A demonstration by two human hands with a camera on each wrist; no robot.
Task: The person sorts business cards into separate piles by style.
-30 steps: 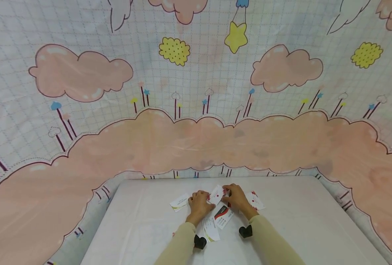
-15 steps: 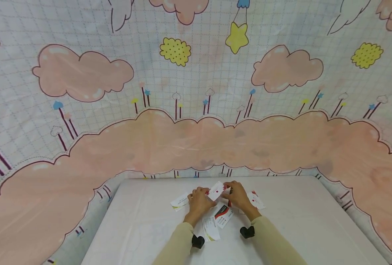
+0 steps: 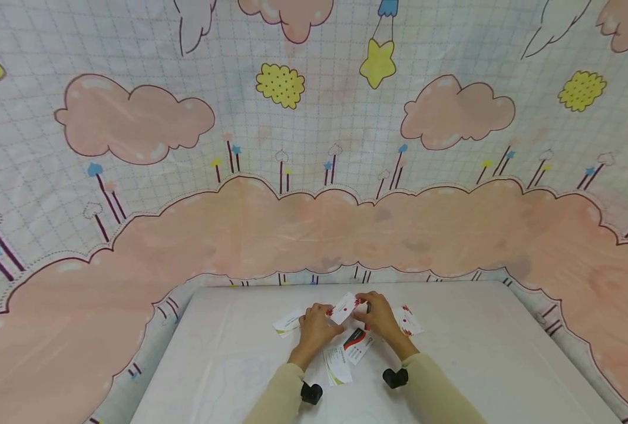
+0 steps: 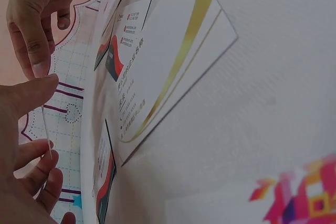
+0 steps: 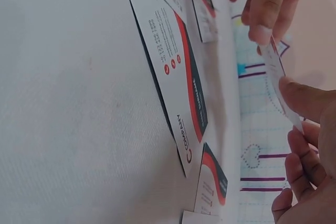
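Both hands hold one white business card with red marks over the table. In the head view my left hand pinches its left end, and my right hand pinches the right end. Edge-on in the right wrist view, the card has thumbs on one side and fingers on the other. Below the hands lie a white card with a gold stripe and a card with a black and red band; the latter reads "COMPANY" in the right wrist view.
Another white card lies left of the left hand, and a red-dotted card beyond the right wrist. A multicoloured print shows low in the left wrist view. The white table meets a cartoon-patterned cloth behind.
The held card has risen a little and shifted slightly left. My left wrist and forearm have moved a little left; the right hand stays nearly in place. Both still pinch the card.
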